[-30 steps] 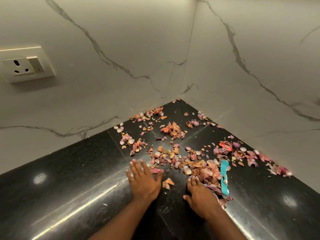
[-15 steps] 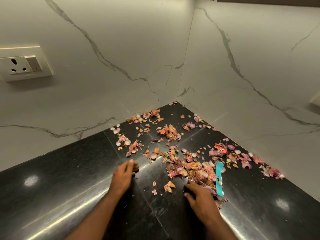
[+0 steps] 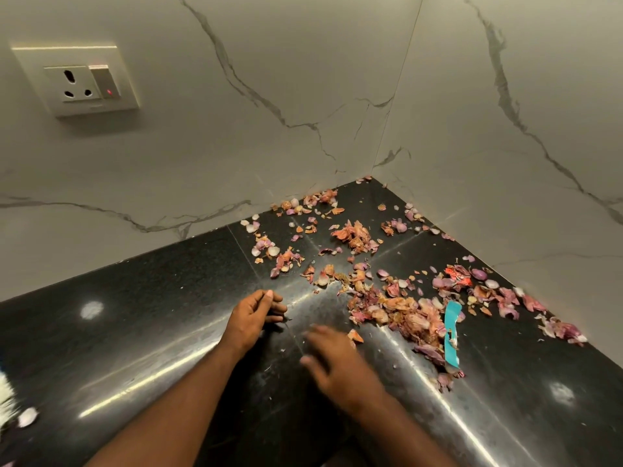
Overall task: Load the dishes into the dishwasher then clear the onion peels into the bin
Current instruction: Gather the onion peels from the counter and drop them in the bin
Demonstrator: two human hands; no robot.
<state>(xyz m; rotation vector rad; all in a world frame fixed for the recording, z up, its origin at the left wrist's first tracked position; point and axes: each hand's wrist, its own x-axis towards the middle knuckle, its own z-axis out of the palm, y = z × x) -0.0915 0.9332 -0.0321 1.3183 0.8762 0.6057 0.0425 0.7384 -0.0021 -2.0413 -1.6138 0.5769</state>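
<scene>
The peel-clearing step is judged to be in hand; no dishes, dishwasher or bin are seen. Onion peels (image 3: 387, 298) are strewn over the black counter (image 3: 135, 332), thickest toward its back corner and along the right wall, with a teal scrap (image 3: 451, 335) lying among them. The left hand (image 3: 254, 315) is held just above the counter, fingers curled, nothing visibly gripped. The right hand (image 3: 333, 362) is blurred near one loose peel; its fingers look spread, apparently empty. Next, the scattered peels would need sweeping together into one heap.
</scene>
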